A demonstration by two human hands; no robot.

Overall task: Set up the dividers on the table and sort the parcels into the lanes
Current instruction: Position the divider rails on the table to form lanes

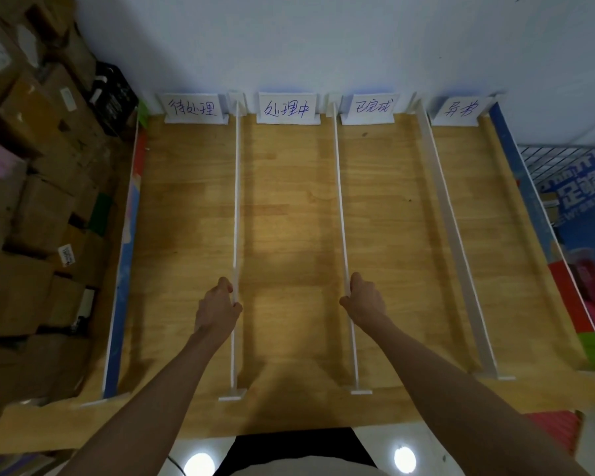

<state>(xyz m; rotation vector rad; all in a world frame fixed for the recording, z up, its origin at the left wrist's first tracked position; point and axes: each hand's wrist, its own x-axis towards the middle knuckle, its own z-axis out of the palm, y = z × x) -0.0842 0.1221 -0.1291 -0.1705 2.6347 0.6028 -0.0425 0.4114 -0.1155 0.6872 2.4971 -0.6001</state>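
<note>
Three white dividers stand lengthwise on the wooden table (289, 207), forming several lanes. My left hand (219, 309) pinches the top edge of the left divider (236, 201) near its front end. My right hand (363, 298) pinches the top edge of the middle divider (340, 201) at about the same depth. The right divider (450, 228) stands untouched, leaning a little. Coloured boards close the left side (126, 255) and the right side (529, 207) of the table. Four white handwritten label cards (196, 109) stand along the back edge, one per lane. No parcels lie in the lanes.
Stacked cardboard boxes (31, 187) fill the space left of the table, with a black crate (112, 94) behind them. A wire rack (564, 159) and blue printed boards are at the right. A pale wall runs behind the table.
</note>
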